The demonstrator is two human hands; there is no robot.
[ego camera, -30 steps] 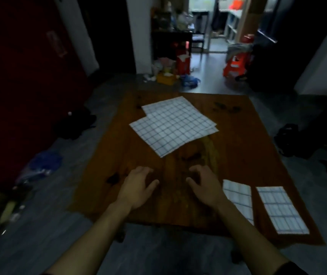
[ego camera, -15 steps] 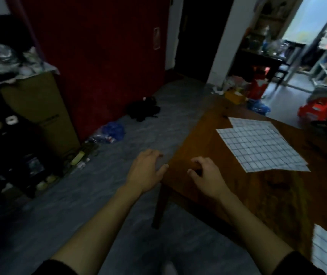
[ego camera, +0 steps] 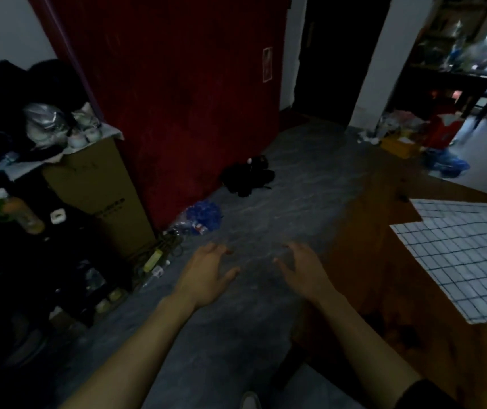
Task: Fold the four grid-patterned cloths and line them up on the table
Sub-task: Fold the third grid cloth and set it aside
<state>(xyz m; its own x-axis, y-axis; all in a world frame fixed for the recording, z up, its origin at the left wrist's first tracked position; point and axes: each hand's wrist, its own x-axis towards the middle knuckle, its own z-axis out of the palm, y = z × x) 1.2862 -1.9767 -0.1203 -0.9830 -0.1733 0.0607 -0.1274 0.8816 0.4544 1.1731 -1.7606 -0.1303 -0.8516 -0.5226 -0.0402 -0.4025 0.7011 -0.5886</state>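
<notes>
Both hands are empty right now. The left hand hangs over the grey floor with fingers spread and relaxed, nothing in its grip. The right hand is the same deal, fingers loose and apart, hovering just off the left edge of the tabletop, not touching anything as far as I can see.

The cloths lie flat and unfolded on the tabletop off to the right of the right hand, well apart from it. Looks like two of them overlapping, one poking out at the far corner.

Further out, a cardboard box stands at the left by a red wall, with a blue bag and something black on the floor.
</notes>
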